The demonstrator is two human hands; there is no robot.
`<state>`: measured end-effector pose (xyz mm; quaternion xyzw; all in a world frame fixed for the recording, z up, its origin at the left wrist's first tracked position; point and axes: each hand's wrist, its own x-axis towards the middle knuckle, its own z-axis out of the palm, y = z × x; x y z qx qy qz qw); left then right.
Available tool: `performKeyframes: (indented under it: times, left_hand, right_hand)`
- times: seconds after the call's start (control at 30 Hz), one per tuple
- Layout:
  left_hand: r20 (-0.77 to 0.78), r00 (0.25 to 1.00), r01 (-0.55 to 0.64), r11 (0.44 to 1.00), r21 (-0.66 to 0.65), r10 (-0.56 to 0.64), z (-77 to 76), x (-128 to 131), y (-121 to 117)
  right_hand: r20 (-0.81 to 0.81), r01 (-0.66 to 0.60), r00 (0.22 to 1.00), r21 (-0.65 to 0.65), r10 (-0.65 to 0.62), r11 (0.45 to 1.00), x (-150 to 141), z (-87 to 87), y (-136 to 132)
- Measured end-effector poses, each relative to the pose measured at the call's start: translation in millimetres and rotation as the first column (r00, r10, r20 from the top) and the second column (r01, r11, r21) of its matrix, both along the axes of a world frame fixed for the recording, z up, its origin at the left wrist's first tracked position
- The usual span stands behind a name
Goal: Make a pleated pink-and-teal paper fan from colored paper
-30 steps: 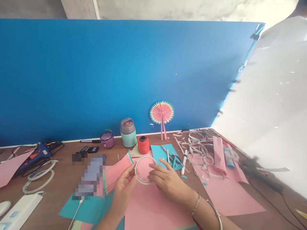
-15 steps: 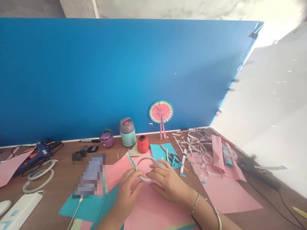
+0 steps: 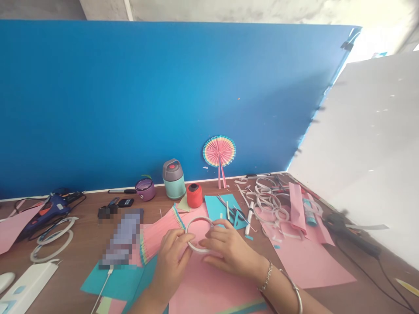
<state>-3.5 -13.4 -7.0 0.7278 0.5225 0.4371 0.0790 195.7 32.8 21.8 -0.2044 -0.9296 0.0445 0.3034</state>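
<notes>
A thin white ring [image 3: 197,250], seemingly a strip bent into a circle, is held between both hands above a pink paper sheet [image 3: 196,288]. My left hand [image 3: 172,257] pinches its left side between thumb and fingers. On the right side, my right hand [image 3: 231,248] grips it with curled fingers, which hide part of the ring. Just behind and to the left lies a pleated pink paper strip [image 3: 162,233] with blue and yellow edges. A finished round pleated fan [image 3: 219,151] with two pink legs leans against the blue partition.
Behind my hands stand a red thread spool [image 3: 194,196], a teal jar [image 3: 174,181] and a purple cup [image 3: 145,189]. Scissors [image 3: 237,216] lie on blue paper. White strip coils [image 3: 268,200] and a glue gun [image 3: 353,235] are right; another glue gun [image 3: 54,211] and a power strip [image 3: 29,283] are left.
The ring is raised and tilted slightly, and both hands have shifted a little around it. The view has moved slightly; other things stay put.
</notes>
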Motion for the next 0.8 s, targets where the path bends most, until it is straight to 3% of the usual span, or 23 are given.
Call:
performKeyframes:
  times: [0.2,0.3,0.43,0.63,0.8]
  left_hand:
    - [0.109,0.994,0.032,0.988,-0.154,-0.016,-5.1,-3,5]
    - [0.025,0.999,-0.035,0.998,-0.046,0.036,-5.3,0,2]
    - [-0.118,0.993,0.042,0.993,0.114,-0.029,-1.3,2,-2]
    - [-0.079,0.997,-0.003,1.000,0.030,0.005,-5.1,-3,2]
    - [-0.126,0.991,-0.033,0.999,0.040,0.038,-5.8,-1,2]
  right_hand:
    - [-0.034,0.008,0.999,-0.045,-0.010,0.999,5,2.5,3]
    - [0.014,0.036,0.999,-0.010,-0.036,0.999,4,-3.6,4]
    - [0.015,0.035,0.999,0.008,-0.035,0.999,1,-7.0,2]
    - [-0.038,-0.009,0.999,-0.152,0.003,0.988,5,4.2,0]
    - [-0.015,-0.008,1.000,-0.183,0.005,0.983,4,3.7,0]
